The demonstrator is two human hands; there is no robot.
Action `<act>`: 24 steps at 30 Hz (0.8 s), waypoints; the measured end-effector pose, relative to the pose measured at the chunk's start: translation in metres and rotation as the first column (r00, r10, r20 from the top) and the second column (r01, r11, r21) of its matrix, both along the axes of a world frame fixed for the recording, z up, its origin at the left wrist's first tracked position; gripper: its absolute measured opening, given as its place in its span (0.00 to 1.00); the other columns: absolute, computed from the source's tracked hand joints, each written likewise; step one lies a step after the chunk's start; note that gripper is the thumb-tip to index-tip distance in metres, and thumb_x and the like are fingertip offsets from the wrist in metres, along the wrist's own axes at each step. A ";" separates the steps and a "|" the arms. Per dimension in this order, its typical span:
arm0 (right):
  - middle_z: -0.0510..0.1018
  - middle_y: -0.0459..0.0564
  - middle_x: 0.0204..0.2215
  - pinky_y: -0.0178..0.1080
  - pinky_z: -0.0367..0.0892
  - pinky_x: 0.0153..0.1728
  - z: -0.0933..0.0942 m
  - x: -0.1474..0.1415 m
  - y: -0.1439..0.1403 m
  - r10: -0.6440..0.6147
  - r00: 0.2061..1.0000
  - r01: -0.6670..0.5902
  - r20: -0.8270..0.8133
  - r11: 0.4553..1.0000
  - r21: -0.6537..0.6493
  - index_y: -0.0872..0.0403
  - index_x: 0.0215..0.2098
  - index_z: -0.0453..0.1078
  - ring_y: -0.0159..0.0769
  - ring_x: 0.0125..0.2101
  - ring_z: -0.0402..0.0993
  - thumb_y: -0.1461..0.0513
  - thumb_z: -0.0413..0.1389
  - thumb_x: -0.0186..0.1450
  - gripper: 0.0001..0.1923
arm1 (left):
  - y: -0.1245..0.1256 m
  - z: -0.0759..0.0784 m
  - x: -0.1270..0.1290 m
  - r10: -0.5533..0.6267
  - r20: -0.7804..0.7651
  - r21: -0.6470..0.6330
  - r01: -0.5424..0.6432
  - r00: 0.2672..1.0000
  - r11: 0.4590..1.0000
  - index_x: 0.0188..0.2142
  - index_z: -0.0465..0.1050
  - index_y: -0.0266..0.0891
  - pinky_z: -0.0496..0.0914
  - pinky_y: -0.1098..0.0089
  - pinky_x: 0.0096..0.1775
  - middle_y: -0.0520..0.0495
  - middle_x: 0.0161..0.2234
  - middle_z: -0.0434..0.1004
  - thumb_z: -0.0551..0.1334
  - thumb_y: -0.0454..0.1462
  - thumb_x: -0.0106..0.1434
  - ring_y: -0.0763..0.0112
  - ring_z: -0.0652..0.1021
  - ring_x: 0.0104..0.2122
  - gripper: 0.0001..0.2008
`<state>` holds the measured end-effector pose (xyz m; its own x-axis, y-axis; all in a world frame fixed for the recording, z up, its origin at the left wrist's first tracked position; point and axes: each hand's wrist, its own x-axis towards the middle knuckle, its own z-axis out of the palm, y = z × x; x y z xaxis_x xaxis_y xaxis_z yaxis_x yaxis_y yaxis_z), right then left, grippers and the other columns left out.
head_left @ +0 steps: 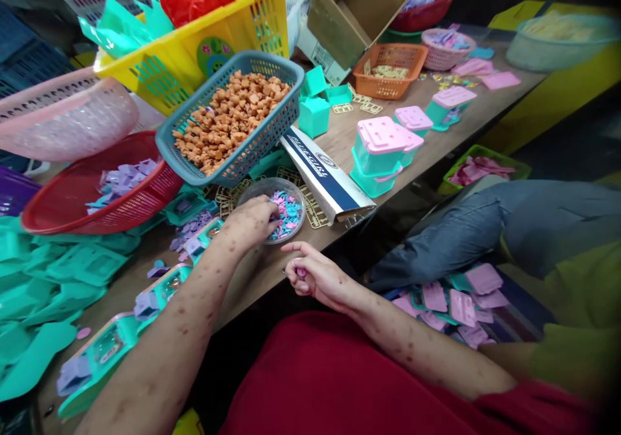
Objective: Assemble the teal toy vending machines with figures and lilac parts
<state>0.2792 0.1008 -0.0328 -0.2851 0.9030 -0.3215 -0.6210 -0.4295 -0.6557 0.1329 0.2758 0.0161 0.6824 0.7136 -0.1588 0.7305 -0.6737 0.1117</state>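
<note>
Pink and blue plastic bits (287, 213) fill the clear round bowl (295, 189) at the table's edge, between the tilted grey-blue basket of orange pieces (231, 119) and the long white-and-blue carton (324, 175). Going by size: the wooden table (339, 139) carries a yellow crate (228, 37) and a red mesh basket (72, 196) of lilac parts, then a heap of flat teal shells (53, 280) on my left, and a few closed teal cases with pink lids (381, 150) further right. I'd judge the work partly along: those cases look assembled, while several open teal-and-pink trays (104, 348) in front of me look unfinished and the bowl is nearly full. My left hand (252, 223) reaches into the bowl, fingers curled down among the bits; I cannot tell whether it has pinched one. My right hand (317, 278) hangs just off the table edge, loosely curled, with a small pink piece (301, 271) held at the fingertips. Everything is hard, glossy moulded plastic; the baskets are perforated lattice.
</note>
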 end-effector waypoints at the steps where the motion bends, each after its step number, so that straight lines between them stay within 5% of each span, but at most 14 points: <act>1: 0.75 0.38 0.25 0.36 0.48 0.27 0.001 0.000 0.000 0.001 1.000 -0.001 0.004 1.000 -0.006 0.50 0.56 0.68 0.26 0.20 0.56 0.57 0.61 0.64 0.22 | -0.002 0.001 0.001 0.014 -0.015 0.009 -0.014 1.000 1.000 0.44 0.87 0.44 0.76 0.61 0.53 0.42 0.47 0.82 0.68 0.40 0.70 0.53 0.82 0.49 0.08; 10: 0.73 0.38 0.26 0.36 0.47 0.28 -0.002 -0.002 -0.009 0.014 0.999 -0.012 0.047 0.999 -0.047 0.49 0.57 0.72 0.26 0.22 0.55 0.57 0.67 0.66 0.23 | -0.025 0.008 0.014 0.014 -0.069 0.044 -0.011 0.998 0.999 0.45 0.86 0.44 0.76 0.56 0.55 0.40 0.55 0.83 0.67 0.37 0.71 0.49 0.80 0.58 0.08; 15: 0.72 0.39 0.27 0.37 0.48 0.28 -0.004 -0.002 -0.006 0.039 0.997 -0.035 0.073 0.998 -0.061 0.49 0.57 0.73 0.26 0.22 0.56 0.56 0.68 0.66 0.22 | -0.028 0.009 0.010 0.020 -0.057 0.013 -0.020 0.998 1.000 0.49 0.84 0.37 0.78 0.55 0.54 0.38 0.49 0.85 0.60 0.35 0.77 0.53 0.83 0.54 0.12; 24: 0.72 0.40 0.28 0.37 0.49 0.28 -0.010 -0.013 -0.005 0.060 0.995 -0.055 0.078 0.996 -0.065 0.49 0.56 0.73 0.26 0.22 0.57 0.56 0.68 0.68 0.20 | -0.030 0.004 0.017 0.072 -0.083 -0.004 -0.073 0.994 0.997 0.49 0.81 0.34 0.80 0.50 0.56 0.41 0.51 0.84 0.70 0.40 0.75 0.56 0.84 0.54 0.10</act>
